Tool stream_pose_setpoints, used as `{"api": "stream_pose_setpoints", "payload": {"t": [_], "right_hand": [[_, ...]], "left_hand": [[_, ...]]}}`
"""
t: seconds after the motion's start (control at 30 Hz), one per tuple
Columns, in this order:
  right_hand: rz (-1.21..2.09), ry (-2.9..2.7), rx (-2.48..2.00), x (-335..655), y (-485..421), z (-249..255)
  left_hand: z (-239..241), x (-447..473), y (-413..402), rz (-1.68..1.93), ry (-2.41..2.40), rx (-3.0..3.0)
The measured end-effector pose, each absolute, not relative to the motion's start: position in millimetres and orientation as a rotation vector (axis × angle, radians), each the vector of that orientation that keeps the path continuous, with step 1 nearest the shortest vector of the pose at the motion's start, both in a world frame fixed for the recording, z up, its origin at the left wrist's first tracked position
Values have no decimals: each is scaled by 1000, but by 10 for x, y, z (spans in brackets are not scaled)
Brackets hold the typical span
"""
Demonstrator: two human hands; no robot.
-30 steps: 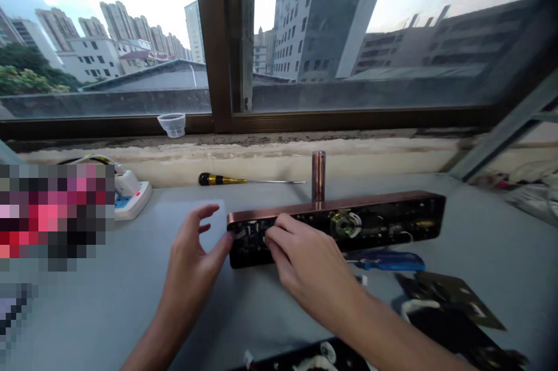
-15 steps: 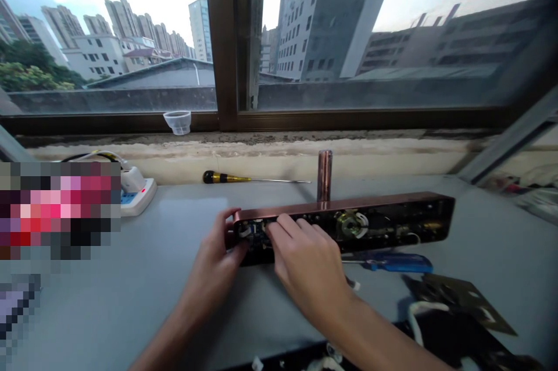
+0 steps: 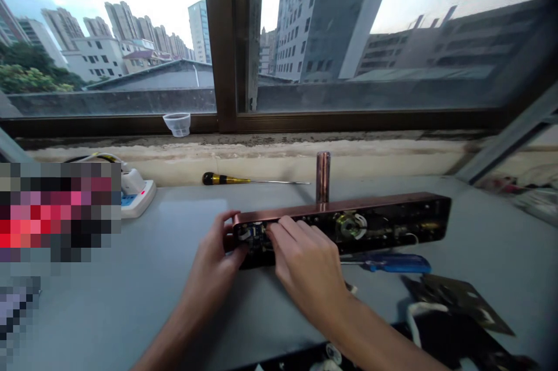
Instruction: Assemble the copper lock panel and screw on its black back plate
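A long copper-coloured door lock body (image 3: 392, 221) lies on its side on the grey table (image 3: 131, 289), its open back with inner parts facing me and a round handle stub (image 3: 323, 177) standing up from it. My left hand (image 3: 215, 263) grips the lock's left end, thumb on top. My right hand (image 3: 307, 269) reaches in from the right, fingertips pressed together on a small part inside the left end of the lock. What the fingers pinch is too small to name.
A blue-handled screwdriver (image 3: 394, 263) lies just in front of the lock. A yellow-and-black screwdriver (image 3: 244, 179) rests by the wall. A white power strip (image 3: 135, 193) sits at the left, a plastic cup (image 3: 177, 123) on the sill, dark plates and a white cable (image 3: 453, 307) at the right.
One second ago my left hand was open beside the lock's end; it has closed on that end. My right hand has stayed at the same spot inside the lock.
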State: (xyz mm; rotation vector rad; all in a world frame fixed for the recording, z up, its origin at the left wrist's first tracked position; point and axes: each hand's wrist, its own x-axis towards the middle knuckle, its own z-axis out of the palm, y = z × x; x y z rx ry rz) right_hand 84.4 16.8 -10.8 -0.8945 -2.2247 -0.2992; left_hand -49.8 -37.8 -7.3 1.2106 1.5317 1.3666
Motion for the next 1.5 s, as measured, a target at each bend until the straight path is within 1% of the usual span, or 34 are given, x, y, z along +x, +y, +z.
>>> {"api": "stream_pose_setpoints", "payload": {"t": [0.33,0.5,0.67,0.77,0.93,1.1,1.2,1.37,1.5], "right_hand": [[-338,-2114,-877,833,193,-158],[-353,-2179,-802,877,205,-148],[-334,-2190,-848,866,179,-153],[-377,-2177,-847,845,175,-157],[-531,-2203,-717,872,181,-158],[-600,-2274,-539,959,201,-160],[-564,-2288,-495,975,235,-171],[-396,-2214,-525,939,270,-192],[-443,-2217,-556,938,248,-178]], "left_hand": [[-78,-513,-385,1346,1560,1225],[-83,-506,-388,1363,1510,1194],[-87,-502,-380,1370,1503,1182],[-82,-485,-365,1349,1572,1218],[-71,-424,-338,1260,1866,1400],[-56,-409,-338,1217,1935,1435],[-34,-420,-335,1259,1934,1410],[-5,-424,-338,1284,1909,1378],[-10,-423,-348,1281,1886,1376]]}}
